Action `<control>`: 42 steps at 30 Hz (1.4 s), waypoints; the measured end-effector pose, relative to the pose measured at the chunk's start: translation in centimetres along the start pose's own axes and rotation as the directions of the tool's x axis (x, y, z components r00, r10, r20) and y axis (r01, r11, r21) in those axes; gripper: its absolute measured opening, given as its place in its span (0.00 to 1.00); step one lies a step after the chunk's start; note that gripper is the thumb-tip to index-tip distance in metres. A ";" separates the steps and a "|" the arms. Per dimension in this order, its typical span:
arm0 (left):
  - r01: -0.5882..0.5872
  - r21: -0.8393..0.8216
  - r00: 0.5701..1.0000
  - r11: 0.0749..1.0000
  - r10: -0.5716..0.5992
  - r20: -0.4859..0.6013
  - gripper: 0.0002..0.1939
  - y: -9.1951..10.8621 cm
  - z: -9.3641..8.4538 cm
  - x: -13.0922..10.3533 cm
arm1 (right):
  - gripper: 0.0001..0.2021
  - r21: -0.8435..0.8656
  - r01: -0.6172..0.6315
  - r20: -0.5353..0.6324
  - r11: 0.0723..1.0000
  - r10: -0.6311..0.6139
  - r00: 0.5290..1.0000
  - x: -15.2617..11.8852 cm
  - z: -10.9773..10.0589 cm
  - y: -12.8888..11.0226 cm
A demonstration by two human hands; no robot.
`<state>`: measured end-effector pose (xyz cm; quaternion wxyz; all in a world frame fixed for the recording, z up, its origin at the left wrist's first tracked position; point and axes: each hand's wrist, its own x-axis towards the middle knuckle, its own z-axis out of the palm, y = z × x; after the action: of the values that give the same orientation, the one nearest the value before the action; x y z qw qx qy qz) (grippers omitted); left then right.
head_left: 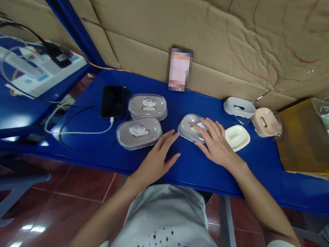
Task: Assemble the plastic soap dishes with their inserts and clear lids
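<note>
My left hand (159, 154) lies over the blue table with fingers stretched and thumb apart, holding nothing. Its fingertips are beside the right end of a grey oval box (131, 136) in a clear plastic cover with a round label. Behind that one is a similar covered box (147, 109). With fingers spread, my right hand (213, 140) rests over a third covered grey box (186, 126), hiding its right side and part of its label. Just right of this hand lies a cream oval tray (238, 138) with a raised middle.
At the back right stand a white oval box (238, 106) and a peach one (266, 122), near a brown-taped carton (305, 137). A phone (113, 102) with a white cable lies left. Another phone (180, 70) leans on the cardboard. A power strip (51, 72) with wires sits far left.
</note>
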<state>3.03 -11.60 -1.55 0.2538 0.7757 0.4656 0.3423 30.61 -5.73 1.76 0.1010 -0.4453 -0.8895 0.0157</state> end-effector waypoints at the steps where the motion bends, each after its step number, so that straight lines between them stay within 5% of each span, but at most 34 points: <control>1: -0.006 -0.006 1.000 1.000 0.007 0.011 0.33 0.1 -0.1 0.0 | 0.29 -0.034 -0.028 -0.012 0.999 0.027 1.000 0.6 -0.1 0.5; 7: -0.090 0.027 0.993 0.996 0.088 0.085 0.23 0.4 -0.1 0.1 | 0.36 -0.174 -0.202 -0.072 0.964 0.193 0.979 3.7 -1.7 3.2; 15: -0.275 0.149 0.956 0.950 0.255 0.144 0.16 0.2 0.3 0.1 | 0.27 -0.209 -0.392 -0.150 0.896 0.366 0.918 -3.5 -4.2 7.4; 22: -0.555 0.187 0.798 0.811 0.454 0.397 0.15 2.8 0.7 3.8 | 0.28 -0.198 -0.424 -0.182 0.884 0.392 0.902 -2.8 -3.1 12.4; 30: -0.701 0.173 0.680 0.692 0.574 0.457 0.36 6.3 7.7 8.3 | 0.20 -0.059 -0.385 -0.241 0.921 0.361 0.901 -3.5 -2.7 11.7; 33: -0.687 0.212 0.694 0.696 0.541 0.475 0.31 5.9 8.6 9.5 | 0.19 0.031 -0.352 -0.264 0.935 0.347 0.900 -3.7 -3.7 11.0; 38: -0.557 0.342 0.810 0.757 0.404 0.426 0.13 2.6 4.9 9.4 | 0.19 0.143 -0.197 -0.230 0.970 0.226 0.947 -3.4 -4.2 8.2; 42: -0.342 0.283 0.931 0.896 0.284 0.227 0.25 -0.2 2.4 8.5 | 0.18 0.143 -0.053 -0.138 0.988 0.073 0.988 -2.6 -2.8 4.6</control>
<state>7.58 -4.10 -0.67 0.1078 0.8990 0.3582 0.2279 36.29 -5.19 3.51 0.1947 -0.4651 -0.8622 0.0489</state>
